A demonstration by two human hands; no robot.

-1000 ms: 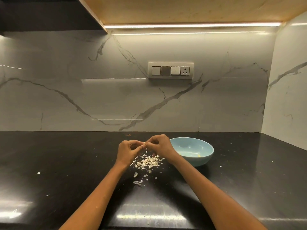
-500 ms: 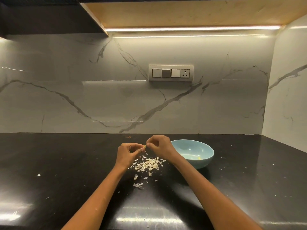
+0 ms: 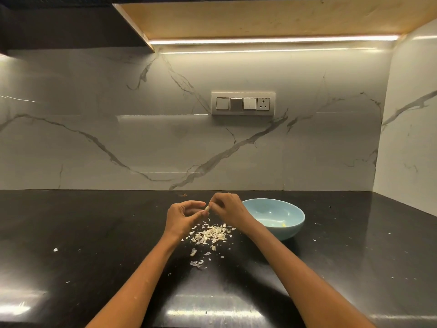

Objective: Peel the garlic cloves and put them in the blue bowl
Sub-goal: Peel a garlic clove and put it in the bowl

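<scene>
Hands meet above a black stone countertop, near its back edge where it joins a white marble backsplash. The left hand and the right hand both have curled fingers, and together they pinch one small garlic clove between their fingertips, held in the air. Directly below them lies a loose pile of papery garlic skins, with a few stray flakes scattered toward the front edge. Just right of the right hand sits the blue bowl, close to the back edge; a small pale yellowish piece, probably a peeled clove, rests in its bottom, though the wrist hides part of the inside. Judging by the heap of skins, several cloves seem already peeled. This one looks partly done and must yet go into the bowl. No unpeeled cloves are visible elsewhere on the countertop.
</scene>
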